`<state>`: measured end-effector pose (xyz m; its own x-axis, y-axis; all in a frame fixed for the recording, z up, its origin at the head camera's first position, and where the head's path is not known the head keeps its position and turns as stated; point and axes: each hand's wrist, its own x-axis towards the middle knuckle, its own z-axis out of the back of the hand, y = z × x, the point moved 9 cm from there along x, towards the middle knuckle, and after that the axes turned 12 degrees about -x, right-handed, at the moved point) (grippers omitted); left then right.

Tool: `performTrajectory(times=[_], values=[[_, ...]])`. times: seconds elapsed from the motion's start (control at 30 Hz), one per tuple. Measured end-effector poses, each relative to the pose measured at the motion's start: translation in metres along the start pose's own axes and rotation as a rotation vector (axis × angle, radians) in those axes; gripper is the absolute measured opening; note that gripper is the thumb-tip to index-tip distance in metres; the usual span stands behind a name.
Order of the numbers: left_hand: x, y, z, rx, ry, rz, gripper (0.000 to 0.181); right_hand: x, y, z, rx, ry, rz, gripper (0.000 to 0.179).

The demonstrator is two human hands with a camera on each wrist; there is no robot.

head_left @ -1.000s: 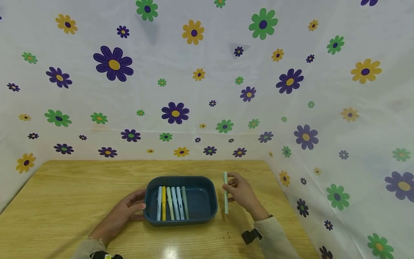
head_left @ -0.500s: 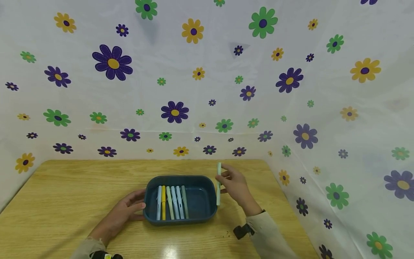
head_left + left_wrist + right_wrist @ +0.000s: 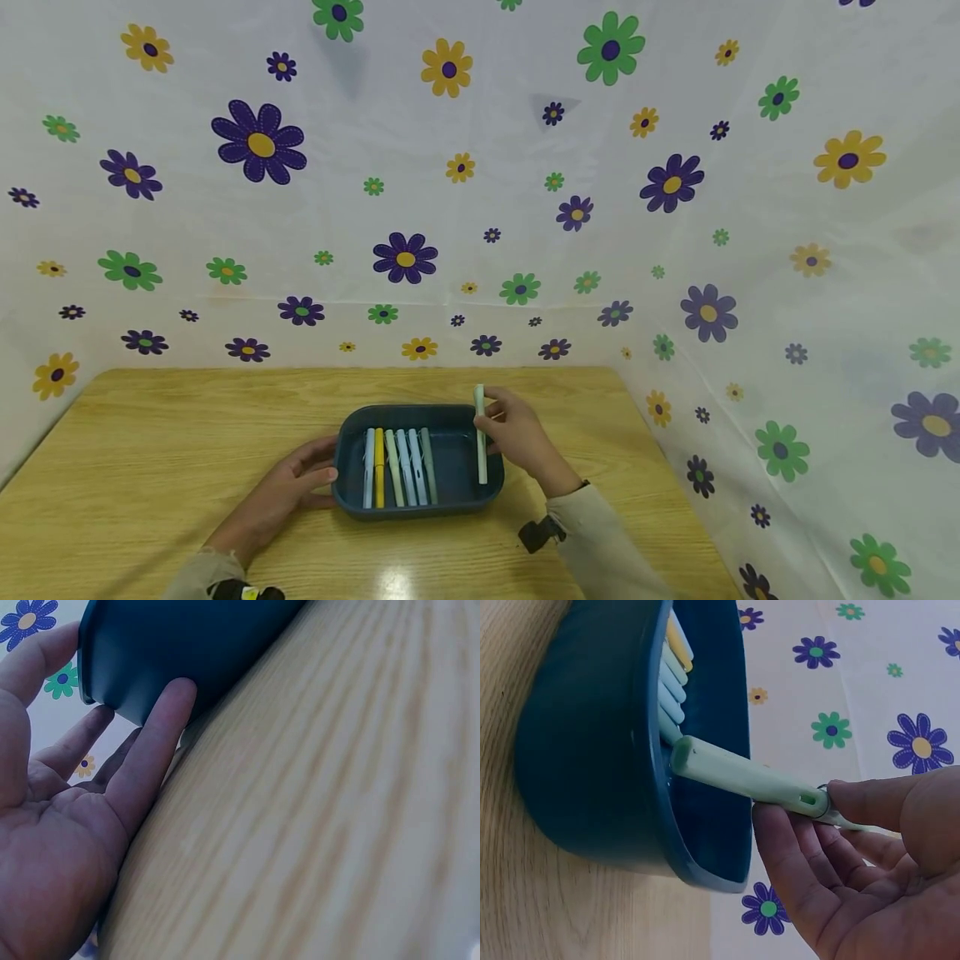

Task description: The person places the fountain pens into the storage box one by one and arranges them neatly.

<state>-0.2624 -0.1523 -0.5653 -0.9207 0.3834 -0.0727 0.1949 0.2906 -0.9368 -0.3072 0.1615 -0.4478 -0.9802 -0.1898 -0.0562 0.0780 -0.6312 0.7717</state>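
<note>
A light green pen (image 3: 482, 462) is pinched between the thumb and fingers of my right hand (image 3: 519, 435), above the right end of a dark blue box (image 3: 397, 514). In the right wrist view this pen (image 3: 735, 774) points across the box opening, its cap end near the thumb. Inside the box several pens lie side by side toward the left: pale blue ones, a yellow pen (image 3: 378, 471) and greenish ones. My left hand (image 3: 296, 483) rests against the box's left end. Its fairly straight fingers touch the outer wall (image 3: 187, 645) in the left wrist view.
The box stands on a wooden table (image 3: 187, 433). A white cloth with printed flowers (image 3: 450, 208) hangs behind the table and along its right side. Dark straps (image 3: 542, 533) sit on the wrists near the sleeves.
My right hand has carried the light green pen leftward, from beside the box to above its right end. The left hand and the box have stayed in place.
</note>
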Motion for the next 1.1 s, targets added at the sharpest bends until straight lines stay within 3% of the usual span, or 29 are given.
performTrajectory(times=[0.43,0.67,0.9,1.1], values=[[-0.002,-0.001,-0.001,0.002,-0.033,0.018,0.065,0.01,-0.001,-0.028,-0.088,0.063,-0.042,0.045],[-0.001,-0.001,-0.001,-0.013,-0.009,0.009,0.065,0.011,-0.001,-0.037,-0.124,0.064,-0.025,0.047],[-0.001,-0.001,-0.002,-0.015,0.003,0.009,0.065,0.014,-0.007,-0.042,-0.148,0.039,-0.071,0.051],[-0.001,-0.001,-0.001,-0.009,-0.022,0.019,0.065,0.009,0.001,-0.051,-0.188,0.067,-0.044,0.049]])
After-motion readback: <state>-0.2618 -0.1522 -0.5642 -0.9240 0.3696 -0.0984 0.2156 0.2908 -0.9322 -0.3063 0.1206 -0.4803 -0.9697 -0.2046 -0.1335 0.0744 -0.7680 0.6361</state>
